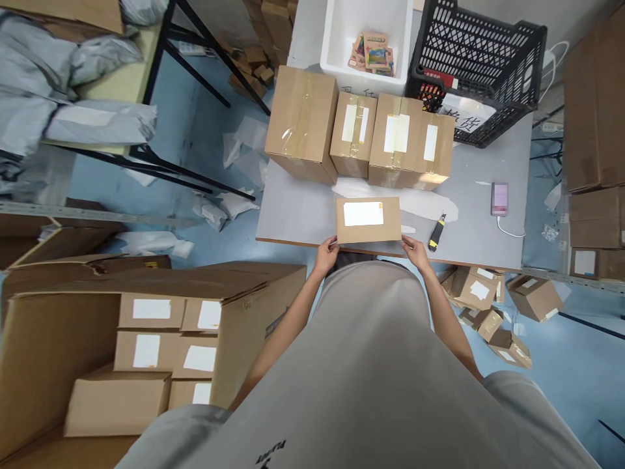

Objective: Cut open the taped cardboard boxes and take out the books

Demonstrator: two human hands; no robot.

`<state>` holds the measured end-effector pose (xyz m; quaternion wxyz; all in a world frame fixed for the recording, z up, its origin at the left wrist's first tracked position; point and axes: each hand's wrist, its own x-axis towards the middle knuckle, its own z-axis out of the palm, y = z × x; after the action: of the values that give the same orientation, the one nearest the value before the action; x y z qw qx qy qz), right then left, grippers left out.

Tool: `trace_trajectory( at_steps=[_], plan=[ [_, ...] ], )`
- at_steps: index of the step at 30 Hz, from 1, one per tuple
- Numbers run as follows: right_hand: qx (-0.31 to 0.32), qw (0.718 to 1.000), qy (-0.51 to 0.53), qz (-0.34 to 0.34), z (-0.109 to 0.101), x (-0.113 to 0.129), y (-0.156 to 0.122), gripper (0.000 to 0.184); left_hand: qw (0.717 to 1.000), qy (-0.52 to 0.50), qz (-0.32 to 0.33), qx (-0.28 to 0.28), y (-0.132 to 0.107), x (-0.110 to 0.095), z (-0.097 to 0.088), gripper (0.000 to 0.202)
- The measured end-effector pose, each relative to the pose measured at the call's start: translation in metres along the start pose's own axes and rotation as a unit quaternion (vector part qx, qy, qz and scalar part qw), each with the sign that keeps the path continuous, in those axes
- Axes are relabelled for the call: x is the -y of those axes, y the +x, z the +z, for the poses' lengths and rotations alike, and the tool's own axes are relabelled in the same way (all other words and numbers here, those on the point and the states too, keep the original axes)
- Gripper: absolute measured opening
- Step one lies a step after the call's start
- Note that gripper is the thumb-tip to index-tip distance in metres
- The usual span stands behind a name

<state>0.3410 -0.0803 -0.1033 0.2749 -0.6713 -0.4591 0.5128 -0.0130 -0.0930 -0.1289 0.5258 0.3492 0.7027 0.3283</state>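
Note:
A small cardboard box with a white label on top is at the table's front edge, right before my body. My left hand is closed at its lower left corner, fingertips pinched against it. At the lower right corner, my right hand grips the box the same way. A yellow and black utility knife lies to the right, just beyond my right hand. Behind the box, flat white sheet material is spread on the table. The undersides of the box and some fingers are hidden.
Several taped cartons line the table behind the box. Further back are a white bin with small printed packs and a black crate. A phone charges at right. A large open carton holds labelled boxes at lower left.

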Motion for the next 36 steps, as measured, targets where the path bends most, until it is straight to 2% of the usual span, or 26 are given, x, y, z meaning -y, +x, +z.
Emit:
trace_trajectory(
  at_steps=[4, 7, 11, 16, 20, 27, 33, 36],
  plan=[
    [-0.006, 1.000, 0.006, -0.002, 0.001, 0.003, 0.002, 0.047, 1.000, -0.001, -0.008, -0.003, -0.003, 0.002, 0.001, 0.036],
    [-0.012, 1.000, 0.016, -0.012, -0.002, 0.009, 0.003, 0.052, 1.000, -0.008, 0.000, -0.006, -0.003, -0.004, -0.003, 0.033],
    [-0.016, 0.999, 0.035, -0.037, -0.013, 0.029, 0.001, 0.059, 0.999, -0.024, 0.030, -0.014, -0.003, -0.023, -0.010, 0.038],
    [-0.012, 0.997, 0.045, -0.067, -0.028, 0.061, -0.006, 0.060, 0.989, -0.040, 0.133, -0.042, -0.004, -0.056, -0.018, 0.043],
    [-0.015, 0.997, 0.032, -0.070, -0.026, 0.071, -0.007, 0.063, 0.986, -0.021, 0.153, -0.056, 0.001, -0.068, -0.018, 0.043],
    [-0.009, 0.998, -0.003, -0.062, -0.004, 0.064, -0.011, 0.064, 0.995, -0.021, 0.074, -0.057, 0.012, -0.049, -0.007, 0.038],
    [-0.078, 0.990, -0.046, -0.112, -0.002, 0.075, -0.031, 0.058, 0.994, -0.068, 0.052, -0.067, 0.017, -0.032, -0.010, 0.039],
    [-0.056, 0.985, -0.079, -0.142, 0.003, 0.082, -0.038, 0.054, 0.994, -0.075, 0.008, -0.078, 0.025, -0.026, -0.008, 0.039]
  ],
)
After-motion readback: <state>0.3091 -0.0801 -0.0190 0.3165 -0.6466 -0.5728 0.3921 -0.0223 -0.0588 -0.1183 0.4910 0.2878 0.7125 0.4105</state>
